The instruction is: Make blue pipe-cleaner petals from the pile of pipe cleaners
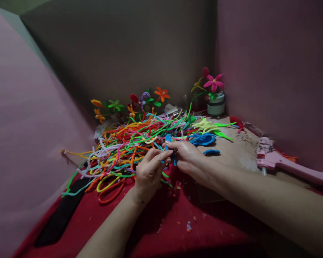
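Observation:
Both my hands meet over the near edge of a heap of pipe cleaners. My left hand (150, 168) is closed, its thumb and fingers pinching the lower part of a blue pipe cleaner (168, 138). From the other side my right hand (187, 156) grips the same blue piece, whose looped tip stands up above the fingers. Just right of my hands lie several bent blue pipe-cleaner loops (203, 139) and a separate short blue piece (211, 152). The fingertips partly hide the held piece.
The tangled multicoloured pipe cleaners (140, 134) spread across the red cloth (204, 233). Behind stand pipe-cleaner flowers (162, 94) and a small pot (215, 104) with a pink flower. A pink lever tool (293, 165) lies right, a black strip (63, 213) left.

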`<control>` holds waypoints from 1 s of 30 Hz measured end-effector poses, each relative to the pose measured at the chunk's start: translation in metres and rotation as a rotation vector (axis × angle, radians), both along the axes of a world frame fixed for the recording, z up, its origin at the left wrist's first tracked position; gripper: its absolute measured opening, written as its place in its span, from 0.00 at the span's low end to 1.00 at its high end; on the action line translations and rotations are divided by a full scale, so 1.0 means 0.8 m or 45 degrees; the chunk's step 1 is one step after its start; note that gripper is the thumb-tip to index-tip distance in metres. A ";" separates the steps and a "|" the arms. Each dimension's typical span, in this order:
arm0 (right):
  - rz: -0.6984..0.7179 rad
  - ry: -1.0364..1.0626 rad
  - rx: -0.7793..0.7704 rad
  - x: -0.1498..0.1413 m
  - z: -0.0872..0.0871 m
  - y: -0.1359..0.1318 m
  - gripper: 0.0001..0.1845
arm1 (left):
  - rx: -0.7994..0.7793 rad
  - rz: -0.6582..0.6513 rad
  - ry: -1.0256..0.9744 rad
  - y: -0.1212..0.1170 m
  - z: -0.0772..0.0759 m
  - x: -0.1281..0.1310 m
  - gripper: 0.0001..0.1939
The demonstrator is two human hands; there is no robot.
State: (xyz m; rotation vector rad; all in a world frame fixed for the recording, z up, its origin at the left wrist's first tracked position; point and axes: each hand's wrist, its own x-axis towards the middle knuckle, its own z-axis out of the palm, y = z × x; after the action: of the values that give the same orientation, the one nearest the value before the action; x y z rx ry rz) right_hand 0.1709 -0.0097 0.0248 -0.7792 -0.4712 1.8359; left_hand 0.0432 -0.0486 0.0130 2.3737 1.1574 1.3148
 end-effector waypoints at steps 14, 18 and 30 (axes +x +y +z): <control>0.083 -0.077 0.223 -0.001 -0.006 -0.002 0.06 | 0.542 -0.102 0.287 0.022 -0.003 -0.013 0.27; 0.099 -0.186 0.295 0.004 -0.005 -0.003 0.05 | 0.439 -0.004 0.249 0.017 0.006 -0.012 0.24; 0.135 -0.418 0.440 0.004 -0.007 -0.001 0.07 | 0.509 0.138 0.387 0.008 0.027 -0.024 0.08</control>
State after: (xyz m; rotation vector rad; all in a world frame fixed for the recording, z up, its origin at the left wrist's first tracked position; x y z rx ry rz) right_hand 0.1741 -0.0103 0.0192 -0.8278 -1.0292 1.6627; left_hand 0.0237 -0.0421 0.0349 2.9190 1.2075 1.3595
